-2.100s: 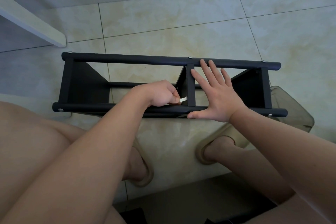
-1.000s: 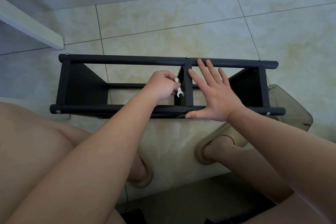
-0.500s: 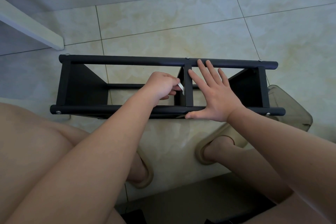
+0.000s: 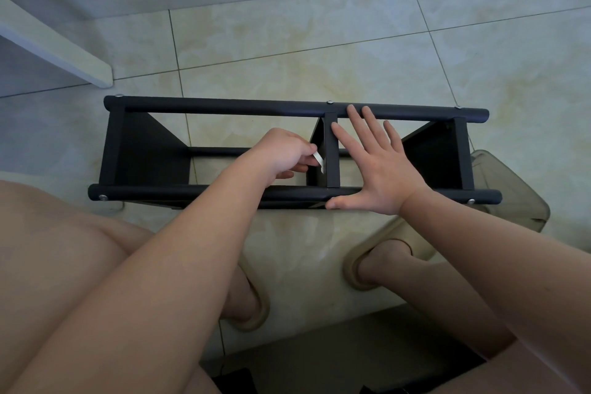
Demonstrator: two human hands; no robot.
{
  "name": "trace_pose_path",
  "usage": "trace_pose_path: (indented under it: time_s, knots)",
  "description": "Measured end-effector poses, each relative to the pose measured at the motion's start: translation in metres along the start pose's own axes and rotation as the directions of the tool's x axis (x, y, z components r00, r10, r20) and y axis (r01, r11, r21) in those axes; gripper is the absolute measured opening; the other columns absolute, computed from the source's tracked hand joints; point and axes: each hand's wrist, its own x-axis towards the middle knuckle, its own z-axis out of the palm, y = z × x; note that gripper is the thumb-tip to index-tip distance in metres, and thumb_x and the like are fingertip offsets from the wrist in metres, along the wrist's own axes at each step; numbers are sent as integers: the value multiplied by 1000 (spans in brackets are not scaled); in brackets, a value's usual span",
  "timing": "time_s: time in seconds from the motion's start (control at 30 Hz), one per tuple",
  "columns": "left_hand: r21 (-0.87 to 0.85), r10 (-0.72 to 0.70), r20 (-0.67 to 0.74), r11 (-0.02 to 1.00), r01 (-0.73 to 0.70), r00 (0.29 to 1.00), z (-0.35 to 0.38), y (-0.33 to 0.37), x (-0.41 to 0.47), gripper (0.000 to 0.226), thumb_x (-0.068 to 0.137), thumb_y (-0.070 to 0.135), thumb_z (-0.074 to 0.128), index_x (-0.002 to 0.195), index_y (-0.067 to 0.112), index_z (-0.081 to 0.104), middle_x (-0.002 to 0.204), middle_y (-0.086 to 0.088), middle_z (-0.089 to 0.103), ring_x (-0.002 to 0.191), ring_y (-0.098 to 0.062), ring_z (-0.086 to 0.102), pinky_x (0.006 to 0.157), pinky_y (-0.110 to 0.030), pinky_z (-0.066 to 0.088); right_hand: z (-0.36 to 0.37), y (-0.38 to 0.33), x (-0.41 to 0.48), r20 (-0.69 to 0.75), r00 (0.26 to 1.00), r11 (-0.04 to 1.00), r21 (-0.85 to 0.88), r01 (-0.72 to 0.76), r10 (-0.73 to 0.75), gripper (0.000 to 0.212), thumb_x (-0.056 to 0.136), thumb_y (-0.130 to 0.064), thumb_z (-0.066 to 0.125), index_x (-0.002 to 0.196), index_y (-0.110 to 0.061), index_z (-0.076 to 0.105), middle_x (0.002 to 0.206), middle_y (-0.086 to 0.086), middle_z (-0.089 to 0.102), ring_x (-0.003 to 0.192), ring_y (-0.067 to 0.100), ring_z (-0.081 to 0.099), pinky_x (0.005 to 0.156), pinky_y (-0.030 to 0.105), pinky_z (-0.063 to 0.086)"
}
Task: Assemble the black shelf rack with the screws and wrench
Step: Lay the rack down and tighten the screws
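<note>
Snugging up the middle divider on my black shelf rack (image 4: 224, 104)

The rack sits on the tiled floor (image 4: 319, 41) just past my slippers. My left hand (image 4: 281, 150) is curled, pinching the little silver wrench (image 4: 319, 161) against the left face of the middle divider (image 4: 332, 163). I can't see the screw it's on. My right hand (image 4: 377, 169) lies flat with the fingers spread, thumb on the near rail and fingertips at the far rail. My tip would be short swings in that tight gap, and pressing down so the frame doesn't twist.
</note>
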Motion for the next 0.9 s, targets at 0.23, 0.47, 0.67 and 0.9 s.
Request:
trace_pose_path:
  time_s: [0.23, 0.47, 0.67, 0.9]
  knots:
    - [-38, -13, 27, 999, 14, 1000, 4, 2, -2, 10, 97, 29, 62, 99, 21, 68, 79, 8, 77, 83, -8, 72, 76, -28, 52, 1, 1, 0, -18, 1000, 1000, 0, 8, -8, 127, 64, -102, 36, 163, -29, 2, 170, 3, -14, 156, 26, -17, 125, 56, -2]
    - [-33, -72, 41, 997, 73, 997, 9, 3, -2, 17, 101, 26, 55, 107, 15, 66, 75, 7, 75, 80, -8, 70, 82, -29, 51, 1, 1, 0, -28, 1000, 1000, 0, 13, -13, 128, 64, -101, 38, 163, -27, 4, 170, 5, -12, 156, 27, -15, 125, 56, -1]
    - [4, -90, 87, 996, 90, 992, 6, 1, -3, 16, 105, 22, 48, 101, 15, 62, 83, 3, 74, 79, -9, 67, 71, -25, 50, 2, 1, 0, -21, 1000, 1000, -2, 12, -12, 128, 64, -101, 38, 163, -28, 3, 170, 4, -13, 156, 27, -16, 125, 56, -1]
    - [51, -46, 154, 998, 39, 987, -6, -3, 1, 18, 104, 17, 50, 90, 17, 62, 78, 4, 76, 84, -11, 69, 71, -26, 49, 2, 2, 0, -27, 1000, 1000, 2, 10, -10, 128, 64, -102, 36, 163, -29, 2, 170, 4, -12, 156, 26, -16, 125, 55, -2]
